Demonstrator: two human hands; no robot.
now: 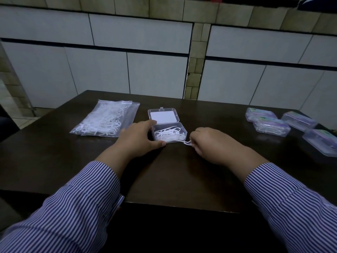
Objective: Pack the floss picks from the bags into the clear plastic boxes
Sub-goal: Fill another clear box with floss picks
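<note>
We find bare table (182, 179) near us and between the open box (169, 133) and the closed boxes (284, 125) at right; bags (107, 118) block the far left.

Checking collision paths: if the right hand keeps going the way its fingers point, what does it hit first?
The right hand, pinching a floss pick, points left toward the open clear box. It would likely meet the box's right wall first, though how high the hand is above the table is unclear.

Open clear box (169, 133) holds white floss picks (168, 134); bags (107, 120) lie left
</note>
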